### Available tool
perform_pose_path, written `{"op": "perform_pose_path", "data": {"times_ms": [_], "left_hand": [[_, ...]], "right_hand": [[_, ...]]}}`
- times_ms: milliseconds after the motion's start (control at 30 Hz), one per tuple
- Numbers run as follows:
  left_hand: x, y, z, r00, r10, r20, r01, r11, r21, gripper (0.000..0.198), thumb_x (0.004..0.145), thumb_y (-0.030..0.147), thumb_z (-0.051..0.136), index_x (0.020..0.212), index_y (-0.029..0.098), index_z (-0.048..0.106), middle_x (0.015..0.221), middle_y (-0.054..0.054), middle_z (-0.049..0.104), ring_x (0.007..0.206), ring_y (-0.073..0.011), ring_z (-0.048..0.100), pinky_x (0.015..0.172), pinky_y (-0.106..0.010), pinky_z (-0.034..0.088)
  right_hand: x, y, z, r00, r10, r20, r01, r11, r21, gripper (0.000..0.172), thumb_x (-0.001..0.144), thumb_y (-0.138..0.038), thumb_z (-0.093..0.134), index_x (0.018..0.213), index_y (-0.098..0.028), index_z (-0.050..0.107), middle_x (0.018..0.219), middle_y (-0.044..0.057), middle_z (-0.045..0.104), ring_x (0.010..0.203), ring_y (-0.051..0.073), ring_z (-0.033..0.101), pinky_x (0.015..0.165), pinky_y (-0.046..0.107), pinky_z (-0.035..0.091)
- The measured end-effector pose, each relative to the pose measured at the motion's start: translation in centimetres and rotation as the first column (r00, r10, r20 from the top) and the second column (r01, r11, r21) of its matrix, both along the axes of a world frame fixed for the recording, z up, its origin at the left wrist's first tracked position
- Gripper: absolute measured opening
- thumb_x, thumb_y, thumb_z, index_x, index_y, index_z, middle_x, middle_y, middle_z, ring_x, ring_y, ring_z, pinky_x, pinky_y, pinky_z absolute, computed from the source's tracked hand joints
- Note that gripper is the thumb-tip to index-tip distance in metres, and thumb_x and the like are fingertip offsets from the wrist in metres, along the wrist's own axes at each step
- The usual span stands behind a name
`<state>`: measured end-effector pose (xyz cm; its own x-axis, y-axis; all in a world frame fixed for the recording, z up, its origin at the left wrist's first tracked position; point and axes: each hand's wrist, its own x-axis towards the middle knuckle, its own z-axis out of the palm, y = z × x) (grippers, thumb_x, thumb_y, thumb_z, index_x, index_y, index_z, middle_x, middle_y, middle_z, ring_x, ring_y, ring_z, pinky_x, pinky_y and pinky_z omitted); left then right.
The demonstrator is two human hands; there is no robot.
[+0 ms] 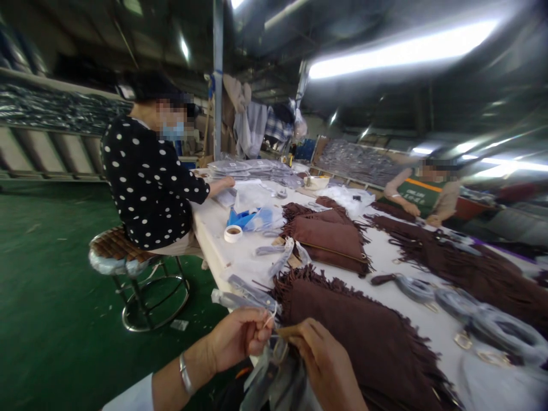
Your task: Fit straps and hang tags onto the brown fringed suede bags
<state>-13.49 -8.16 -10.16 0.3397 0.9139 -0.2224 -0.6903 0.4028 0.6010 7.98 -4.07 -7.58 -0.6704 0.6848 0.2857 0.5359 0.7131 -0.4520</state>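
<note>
My left hand (245, 338), with a silver bangle at the wrist, is closed on a thin white string (271, 317) near the table's front edge. Close beside it, my right hand (319, 354) pinches a small brown strip (289, 331). Below and between the hands hangs a plastic-wrapped strap (268, 374) with a metal buckle (280, 349). A dark brown fringed bag (342, 325) lies flat on the table just beyond my right hand. More plastic-wrapped strap pieces (246, 291) rest past my left hand.
Another brown bag (327, 237), a white tape roll (233, 233) and blue plastic (248, 218) lie on the white table (208, 228). Wrapped straps (483, 325) are at right. One person (145, 177) sits at left by a stool (124, 251); another (422, 194) works across the table.
</note>
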Motion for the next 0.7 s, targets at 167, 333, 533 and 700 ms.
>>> {"op": "perform_pose_path", "data": {"times_ms": [167,333,533,700], "left_hand": [[0.2,0.0,-0.1,0.982,0.104,-0.161,-0.091,0.992,0.085,0.043,0.074,0.021,0.068,0.115,0.01,0.064,0.054,0.0,0.063,0.03,-0.0049,0.038,0.032,-0.015,0.027],[0.1,-0.1,-0.2,0.92,0.068,-0.385,0.008,0.981,0.191,0.054,0.078,0.033,0.07,0.125,0.01,0.059,0.06,-0.005,0.069,0.034,-0.0106,0.053,0.032,-0.016,0.038],[0.5,0.2,0.8,0.785,0.152,-0.6,0.057,0.948,0.315,0.037,0.077,0.034,0.07,0.109,0.014,0.069,0.071,-0.004,0.069,0.049,-0.013,0.06,0.041,-0.018,0.045],[1.0,0.3,1.1,0.688,0.254,-0.68,-0.042,0.949,0.313,0.023,0.074,0.033,0.073,0.087,0.014,0.07,0.067,-0.001,0.066,0.043,-0.0098,0.055,0.042,-0.018,0.04]], "right_hand": [[-1.7,0.3,0.3,0.978,-0.106,0.179,0.082,0.987,0.137,0.019,0.093,-0.011,0.045,0.083,-0.022,0.057,0.085,0.002,0.065,0.076,0.018,0.061,0.067,0.026,0.042],[-3.6,0.5,2.2,0.912,-0.112,0.393,0.065,0.989,0.133,0.026,0.086,-0.004,0.049,0.095,-0.021,0.066,0.091,0.006,0.07,0.082,0.022,0.066,0.069,0.029,0.043],[-3.9,0.8,2.7,0.969,-0.063,0.24,0.088,0.992,-0.095,0.023,0.086,-0.007,0.05,0.1,-0.019,0.063,0.093,0.004,0.071,0.085,0.02,0.069,0.07,0.026,0.043],[-3.6,0.4,2.6,0.987,-0.139,0.075,0.153,0.959,-0.237,0.008,0.086,-0.015,0.052,0.093,-0.02,0.052,0.077,0.0,0.069,0.07,0.017,0.066,0.059,0.023,0.038]]}}
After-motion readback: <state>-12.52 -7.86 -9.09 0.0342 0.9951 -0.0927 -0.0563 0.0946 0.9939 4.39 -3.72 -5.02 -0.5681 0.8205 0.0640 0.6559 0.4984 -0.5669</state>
